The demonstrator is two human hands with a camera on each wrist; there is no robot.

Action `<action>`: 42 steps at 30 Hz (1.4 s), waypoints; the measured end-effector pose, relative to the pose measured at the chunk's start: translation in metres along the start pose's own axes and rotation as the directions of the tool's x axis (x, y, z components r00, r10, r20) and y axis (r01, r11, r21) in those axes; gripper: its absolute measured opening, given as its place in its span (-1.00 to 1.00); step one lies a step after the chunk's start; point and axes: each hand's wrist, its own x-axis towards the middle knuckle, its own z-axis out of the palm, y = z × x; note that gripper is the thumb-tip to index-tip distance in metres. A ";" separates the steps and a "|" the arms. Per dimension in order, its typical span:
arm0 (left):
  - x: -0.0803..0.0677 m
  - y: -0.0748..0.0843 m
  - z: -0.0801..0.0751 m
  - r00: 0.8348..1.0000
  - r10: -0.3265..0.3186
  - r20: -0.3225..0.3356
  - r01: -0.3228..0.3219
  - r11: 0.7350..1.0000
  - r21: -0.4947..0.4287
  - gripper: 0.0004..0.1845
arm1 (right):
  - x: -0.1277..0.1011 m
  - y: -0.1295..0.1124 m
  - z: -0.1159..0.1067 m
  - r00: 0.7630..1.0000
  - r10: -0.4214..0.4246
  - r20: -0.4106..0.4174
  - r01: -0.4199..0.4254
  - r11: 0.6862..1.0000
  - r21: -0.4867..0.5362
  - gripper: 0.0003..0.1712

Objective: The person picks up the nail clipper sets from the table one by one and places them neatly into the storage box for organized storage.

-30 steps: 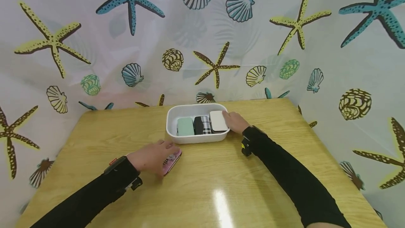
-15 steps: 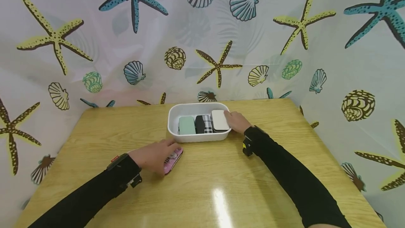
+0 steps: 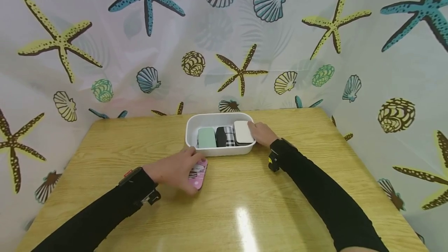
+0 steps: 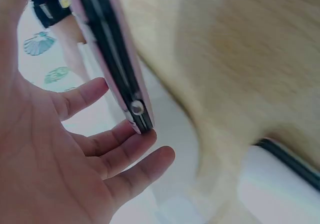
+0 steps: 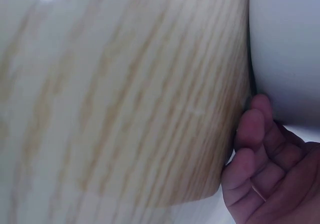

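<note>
I am seeing the left hand [image 3: 174, 169] gripping a pink phone case [image 3: 198, 169] just above the wooden table [image 3: 245, 205], near the white tub [image 3: 213, 151]. Farther back, the right hand [image 3: 260, 133] is resting curled against the tub's right wall — beside the white case [image 3: 242, 132] — grasping nothing I can confirm.

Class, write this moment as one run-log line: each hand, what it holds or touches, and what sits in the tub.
left hand: holds pink case | right hand: on white tub | in tub: green, checked, white cases
</note>
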 end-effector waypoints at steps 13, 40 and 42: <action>0.040 0.027 -0.057 0.974 0.038 -0.222 -0.023 0.997 0.069 -0.12 | -0.003 0.002 -0.004 1.000 0.006 -0.009 -0.006 1.000 0.010 -0.32; 0.143 0.021 -0.044 0.980 -0.185 -0.074 0.193 0.974 0.119 -0.20 | -0.003 -0.002 0.002 0.999 0.012 -0.039 -0.011 0.999 0.032 -0.34; 0.143 0.019 -0.044 0.982 -0.176 -0.066 0.183 0.976 0.121 -0.16 | -0.004 -0.002 0.002 0.999 0.014 -0.044 -0.013 1.000 0.028 -0.33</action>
